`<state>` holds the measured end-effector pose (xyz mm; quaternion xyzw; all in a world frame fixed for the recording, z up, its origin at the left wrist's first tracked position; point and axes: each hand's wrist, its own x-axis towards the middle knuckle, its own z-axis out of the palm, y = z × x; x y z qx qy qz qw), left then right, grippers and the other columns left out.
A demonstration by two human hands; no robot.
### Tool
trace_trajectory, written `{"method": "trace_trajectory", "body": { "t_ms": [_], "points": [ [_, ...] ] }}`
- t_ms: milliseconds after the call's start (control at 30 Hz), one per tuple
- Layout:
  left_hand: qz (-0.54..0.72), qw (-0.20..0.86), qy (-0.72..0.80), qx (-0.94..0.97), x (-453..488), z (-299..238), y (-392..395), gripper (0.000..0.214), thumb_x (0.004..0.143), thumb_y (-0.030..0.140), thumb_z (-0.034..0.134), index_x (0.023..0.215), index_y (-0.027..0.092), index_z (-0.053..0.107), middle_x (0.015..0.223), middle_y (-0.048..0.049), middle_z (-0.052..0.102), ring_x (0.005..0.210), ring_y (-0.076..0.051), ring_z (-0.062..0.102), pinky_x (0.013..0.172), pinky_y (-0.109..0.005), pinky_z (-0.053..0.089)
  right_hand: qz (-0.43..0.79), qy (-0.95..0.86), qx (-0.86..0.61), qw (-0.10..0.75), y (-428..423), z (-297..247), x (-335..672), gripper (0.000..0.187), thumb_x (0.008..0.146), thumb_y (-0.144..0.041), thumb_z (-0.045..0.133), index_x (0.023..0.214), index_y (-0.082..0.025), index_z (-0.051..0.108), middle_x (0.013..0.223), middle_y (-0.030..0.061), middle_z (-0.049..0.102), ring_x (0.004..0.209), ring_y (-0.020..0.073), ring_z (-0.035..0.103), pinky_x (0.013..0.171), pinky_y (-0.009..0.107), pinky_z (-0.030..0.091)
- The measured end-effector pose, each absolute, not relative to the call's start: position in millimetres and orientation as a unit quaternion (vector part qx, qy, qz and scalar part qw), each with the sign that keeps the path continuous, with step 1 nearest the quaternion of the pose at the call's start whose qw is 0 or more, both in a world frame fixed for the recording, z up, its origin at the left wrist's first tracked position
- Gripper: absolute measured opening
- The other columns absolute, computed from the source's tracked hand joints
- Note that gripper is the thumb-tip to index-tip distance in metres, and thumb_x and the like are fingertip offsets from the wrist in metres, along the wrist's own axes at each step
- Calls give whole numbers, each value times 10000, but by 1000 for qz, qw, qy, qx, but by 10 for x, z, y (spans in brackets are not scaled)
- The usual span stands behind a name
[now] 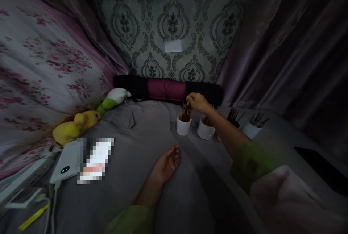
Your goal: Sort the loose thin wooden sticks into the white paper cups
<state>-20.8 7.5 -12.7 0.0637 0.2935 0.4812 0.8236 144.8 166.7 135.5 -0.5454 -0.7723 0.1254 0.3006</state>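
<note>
My right hand (198, 102) reaches over a small white cup (183, 127), its fingers pinched at the top of the thin brown sticks (186, 111) standing in it. How many sticks the fingers hold is too small to tell. Beneath my right forearm stands a second white cup (206, 132), also with thin sticks in it and partly hidden. Nearer to me, my left hand (167, 163) rests on the grey cloth (152, 136) with the palm turned up. Its fingers are loosely curled and hold nothing.
Right of my forearm are dark sticks (234, 115) and a white container (252, 128) of thin pieces. A black flat object (320, 167) lies far right. Leftward are plush toys (72, 130), a power bank (67, 163), a power strip (29, 176) and cables. A black-and-maroon roll (167, 90) lines the wall.
</note>
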Motion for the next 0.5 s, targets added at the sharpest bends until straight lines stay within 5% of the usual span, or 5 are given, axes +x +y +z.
{"method": "trace_trajectory", "body": {
  "t_ms": [500],
  "points": [
    [481,833,264,66,-209,-154,73,125,819,133,498,858,79,603,705,-37,554,567,-67,498,505,-179,386,131,-749,-607,231,1691,1268,1357,223,821,-220,435,750,-164,639,737,31,673,669,107,590,607,175,393]
  ]
}}
